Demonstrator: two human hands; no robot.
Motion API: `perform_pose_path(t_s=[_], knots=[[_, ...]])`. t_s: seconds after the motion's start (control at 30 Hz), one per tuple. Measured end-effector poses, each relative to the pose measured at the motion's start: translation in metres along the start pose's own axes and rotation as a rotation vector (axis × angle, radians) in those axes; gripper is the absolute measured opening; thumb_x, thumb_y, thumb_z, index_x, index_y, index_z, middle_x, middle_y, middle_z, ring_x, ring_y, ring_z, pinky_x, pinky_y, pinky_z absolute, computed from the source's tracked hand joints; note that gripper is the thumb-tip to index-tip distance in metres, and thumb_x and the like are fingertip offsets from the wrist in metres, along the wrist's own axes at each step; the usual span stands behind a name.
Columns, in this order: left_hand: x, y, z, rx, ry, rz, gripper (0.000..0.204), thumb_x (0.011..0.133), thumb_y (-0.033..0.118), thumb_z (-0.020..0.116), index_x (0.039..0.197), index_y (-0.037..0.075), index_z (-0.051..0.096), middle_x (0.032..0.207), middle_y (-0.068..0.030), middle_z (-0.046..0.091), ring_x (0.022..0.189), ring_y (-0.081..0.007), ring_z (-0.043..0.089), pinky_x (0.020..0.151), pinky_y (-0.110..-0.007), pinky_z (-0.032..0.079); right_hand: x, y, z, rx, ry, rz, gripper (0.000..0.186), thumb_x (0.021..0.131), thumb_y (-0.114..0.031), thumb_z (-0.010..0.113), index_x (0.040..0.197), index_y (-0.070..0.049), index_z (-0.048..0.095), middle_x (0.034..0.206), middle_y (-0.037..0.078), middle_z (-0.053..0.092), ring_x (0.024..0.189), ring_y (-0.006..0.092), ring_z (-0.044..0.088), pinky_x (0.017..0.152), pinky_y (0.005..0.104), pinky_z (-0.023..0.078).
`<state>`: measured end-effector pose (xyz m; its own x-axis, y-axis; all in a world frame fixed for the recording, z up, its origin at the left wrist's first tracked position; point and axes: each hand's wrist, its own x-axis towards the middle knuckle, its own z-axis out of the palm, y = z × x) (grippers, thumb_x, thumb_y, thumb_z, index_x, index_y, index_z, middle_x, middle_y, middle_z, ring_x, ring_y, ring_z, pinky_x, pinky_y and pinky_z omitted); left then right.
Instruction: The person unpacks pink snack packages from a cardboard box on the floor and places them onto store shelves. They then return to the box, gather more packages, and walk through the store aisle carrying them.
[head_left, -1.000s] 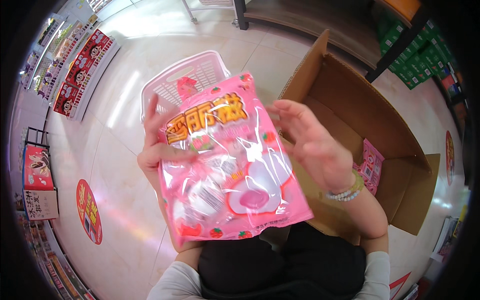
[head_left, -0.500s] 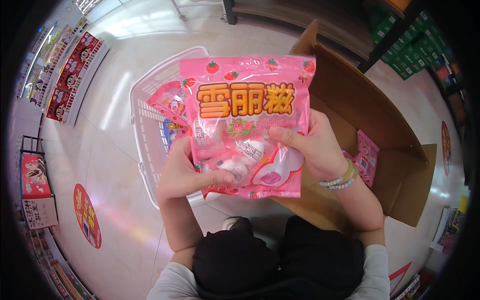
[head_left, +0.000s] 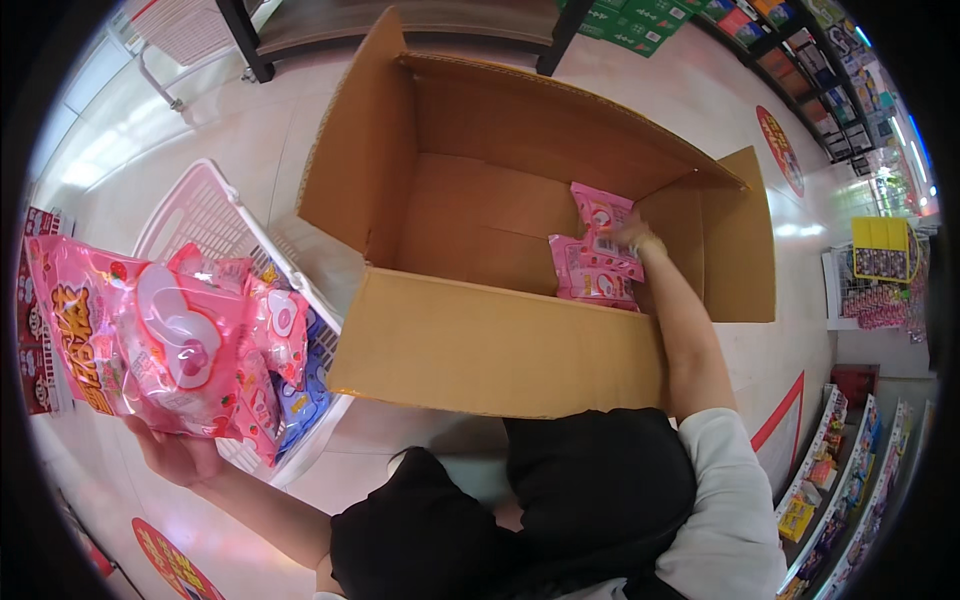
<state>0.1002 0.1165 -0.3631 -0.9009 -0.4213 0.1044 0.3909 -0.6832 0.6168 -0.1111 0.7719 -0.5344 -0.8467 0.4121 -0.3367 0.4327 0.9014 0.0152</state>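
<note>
My left hand [head_left: 180, 455] holds a large pink snack bag [head_left: 140, 340] out to the left, over the white plastic basket [head_left: 200, 215]. More pink packets [head_left: 280, 320] lie in that basket. My right hand [head_left: 632, 238] reaches down into the open cardboard box [head_left: 480, 350] and rests on the pink packets [head_left: 592, 262] stacked against its right inner wall. Whether its fingers grip one I cannot tell; they are mostly hidden behind the packets.
A dark-legged shelf unit [head_left: 400, 20] stands beyond the box. Green cartons [head_left: 650, 15] sit at the top. Product racks [head_left: 840, 490] line the right side, with a yellow display [head_left: 880, 250] farther off. Round floor stickers [head_left: 780, 150] mark the pale tiles.
The big pink bag, held up in both hands before my face, has swung to the left in my left hand alone. My right hand has let go and reached into the cardboard box.
</note>
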Motion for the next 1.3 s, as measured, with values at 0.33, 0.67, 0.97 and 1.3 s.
perform_pose_path(t_s=[0.33, 0.67, 0.97, 1.3], knots=[[0.013, -0.025, 0.066, 0.135, 0.35, 0.041, 0.046, 0.092, 0.024, 0.049, 0.132, 0.007, 0.036, 0.136, -0.0083, 0.039, 0.122, -0.0226, 0.039, 0.101, -0.043, 0.033, -0.017, 0.003, -0.006, 1.029, -0.235, 0.273, 0.047, 0.06, -0.013, 0.078, 0.1, 0.005, 0.06, 0.096, 0.016, 0.063, 0.078, 0.0235, 0.063, 0.069, 0.036, 0.053], [0.008, -0.008, 0.089, 0.287, 0.475, 0.242, 0.047, 0.092, 0.026, 0.048, 0.132, 0.006, 0.036, 0.136, -0.0096, 0.039, 0.122, -0.0237, 0.039, 0.102, -0.044, 0.032, -0.102, -0.142, -0.029, 0.066, 0.775, -1.374, 0.014, 0.063, -0.007, 0.056, 0.077, -0.007, 0.053, 0.088, 0.007, 0.054, 0.089, 0.0236, 0.052, 0.073, 0.0353, 0.044], [0.017, -0.009, 0.026, 0.036, 0.176, -0.043, 0.041, 0.092, 0.019, 0.046, 0.127, 0.0, 0.038, 0.128, -0.0147, 0.046, 0.117, -0.0257, 0.045, 0.098, -0.046, 0.035, -0.089, -0.196, -0.015, 0.102, 0.346, -1.005, 0.045, 0.082, -0.025, 0.05, 0.123, -0.009, 0.046, 0.121, 0.014, 0.047, 0.114, 0.0288, 0.044, 0.097, 0.0437, 0.034], [0.033, -0.041, 0.009, -0.099, 0.144, -0.073, 0.041, 0.092, 0.021, 0.045, 0.128, 0.002, 0.04, 0.13, -0.0128, 0.046, 0.119, -0.0251, 0.044, 0.101, -0.046, 0.03, -0.036, -0.236, 0.045, -0.174, 0.02, -0.96, 0.08, 0.082, -0.064, 0.034, 0.142, -0.015, 0.015, 0.147, 0.014, 0.012, 0.136, 0.0291, 0.01, 0.106, 0.0553, 0.004]])
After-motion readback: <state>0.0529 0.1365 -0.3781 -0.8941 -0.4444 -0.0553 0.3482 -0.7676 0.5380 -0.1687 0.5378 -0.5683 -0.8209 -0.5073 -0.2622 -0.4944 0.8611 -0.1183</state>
